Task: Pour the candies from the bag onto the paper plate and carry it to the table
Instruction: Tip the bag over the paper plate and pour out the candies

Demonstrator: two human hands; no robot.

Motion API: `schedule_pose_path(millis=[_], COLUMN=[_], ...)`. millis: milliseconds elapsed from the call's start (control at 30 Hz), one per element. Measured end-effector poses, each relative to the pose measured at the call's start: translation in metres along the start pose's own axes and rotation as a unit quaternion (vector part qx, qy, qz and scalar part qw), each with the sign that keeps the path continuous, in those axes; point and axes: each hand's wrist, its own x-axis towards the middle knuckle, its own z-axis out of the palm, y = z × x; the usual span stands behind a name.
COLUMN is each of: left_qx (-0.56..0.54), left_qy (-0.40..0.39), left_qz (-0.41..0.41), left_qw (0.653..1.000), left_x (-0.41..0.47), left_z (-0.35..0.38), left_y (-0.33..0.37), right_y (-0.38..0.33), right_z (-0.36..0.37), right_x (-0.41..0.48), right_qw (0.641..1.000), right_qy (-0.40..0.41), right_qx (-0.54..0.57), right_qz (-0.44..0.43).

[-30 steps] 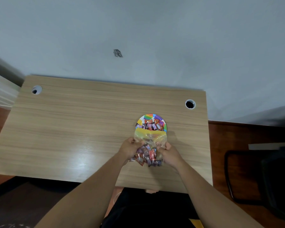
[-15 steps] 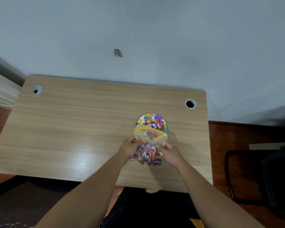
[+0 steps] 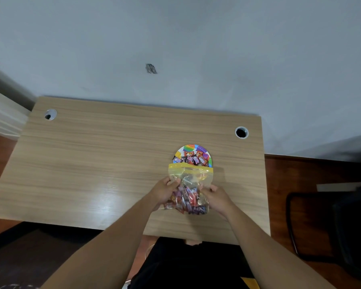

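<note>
On the desk (image 3: pixel 92 163), both hands, left hand (image 3: pixel 165 189) and right hand (image 3: pixel 216 198), grip the bag (image 3: pixel 190 184) mid-pour (half full); next, tip it higher over the paper plate (image 3: pixel 188 148).

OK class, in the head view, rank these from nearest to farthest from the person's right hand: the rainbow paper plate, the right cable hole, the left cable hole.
From the right hand, which grips the clear candy bag:
1. Rainbow paper plate, just beyond the bag.
2. Right cable hole, far right corner.
3. Left cable hole, far left corner.
</note>
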Motion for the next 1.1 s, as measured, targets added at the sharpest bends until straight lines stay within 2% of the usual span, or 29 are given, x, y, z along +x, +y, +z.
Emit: schedule_pose_path(millis=[333, 500, 700, 900, 1100], left_qx=[-0.002, -0.028, -0.006, -0.028, -0.032], left_qy=[-0.020, -0.042, -0.083, -0.043, -0.005], left_qz=[0.010, -0.017, -0.030, -0.020, 0.002], left_qw=[1.000, 0.999, 0.996, 0.998, 0.999], left_x=[-0.006, -0.003, -0.001, 0.002, 0.005], left_z=[-0.002, -0.001, -0.002, 0.002, 0.001], left_y=[-0.003, -0.005, -0.003, -0.004, -0.003], right_y=[0.001, 0.004, 0.000, 0.002, 0.001], right_z=[-0.001, 0.001, 0.004, 0.008, 0.004], right_x=[-0.003, 0.000, -0.004, 0.000, 0.008], right_qw=[1.000, 0.999, 0.997, 0.999, 0.995], right_qy=[-0.002, -0.008, -0.037, 0.005, -0.084], right_qx=[-0.007, 0.025, 0.068, 0.047, 0.053], right_qz=[0.011, 0.038, 0.012, -0.016, 0.006])
